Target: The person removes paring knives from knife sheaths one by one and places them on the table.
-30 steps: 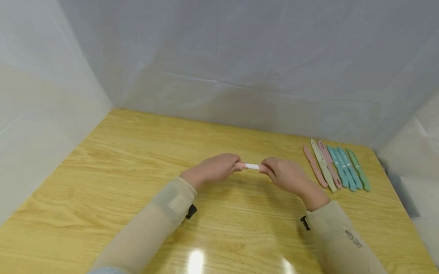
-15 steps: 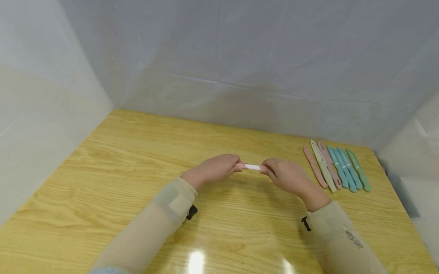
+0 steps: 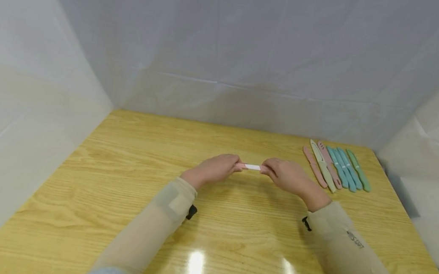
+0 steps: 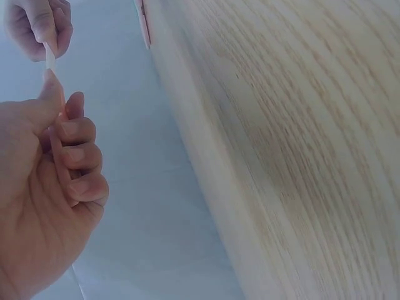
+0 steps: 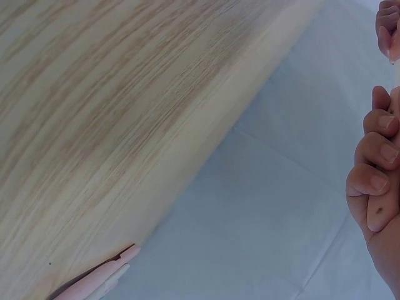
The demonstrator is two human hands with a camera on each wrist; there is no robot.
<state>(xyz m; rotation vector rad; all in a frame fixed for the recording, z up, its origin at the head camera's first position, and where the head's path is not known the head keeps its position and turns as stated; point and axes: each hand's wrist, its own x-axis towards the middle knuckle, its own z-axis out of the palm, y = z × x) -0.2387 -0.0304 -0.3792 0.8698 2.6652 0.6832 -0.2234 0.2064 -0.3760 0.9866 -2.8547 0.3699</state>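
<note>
Over the middle of the table, both hands hold a pink knife level between them in the head view. A short stretch of its white blade shows in the gap. My left hand grips the pink sheath, fingers curled round it with the thumb along its end. On the other side, my right hand grips the pink handle, whose end with a small hole shows below the fingers in the right wrist view. The rest of the blade is hidden by sheath and fingers.
A row of knives lies at the back right of the wooden table: a pink knife, a cream knife, another pink one, several blue knives and a green knife. Pale sheeting stands behind and at both sides.
The right hand has shifted very slightly to the right, and a touch more white blade shows. Otherwise both hands keep the same hold and the row of knives is unmoved.
</note>
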